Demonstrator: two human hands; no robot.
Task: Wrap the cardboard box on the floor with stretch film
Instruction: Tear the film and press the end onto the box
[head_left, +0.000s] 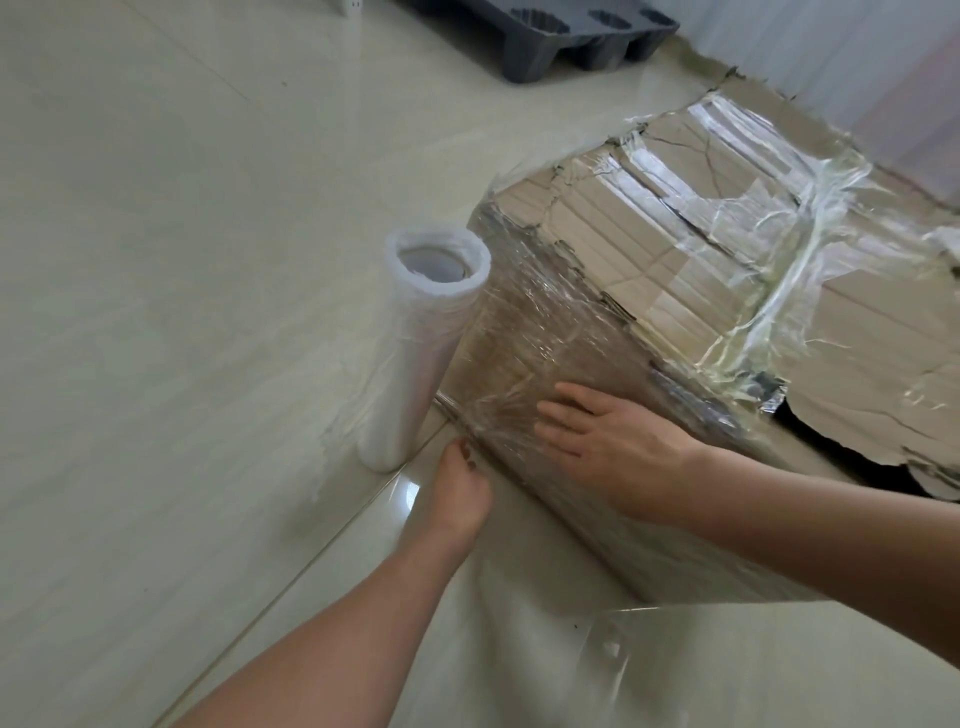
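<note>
My right hand (613, 441) lies flat, fingers straight, on the film (524, 343) covering the near side of the cardboard box (691, 270), which sits on the floor (156, 260), while my left hand (462, 486) pinches the film's gathered edge beside the upright roll (415, 364).

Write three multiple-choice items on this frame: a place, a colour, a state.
1. Where is the white cylindrical roll of stretch film relative to the brown cardboard box? A) on top of it; B) upright on the floor beside its corner; C) inside it.
2. Colour of the moulded plastic pallet? A) dark grey; B) red; C) yellow.
3. The right hand is: A) clenched; B) flat on the box's side; C) gripping the roll.
B, its base rests on tiles; A, visibly grey; B, fingers straight.
</note>
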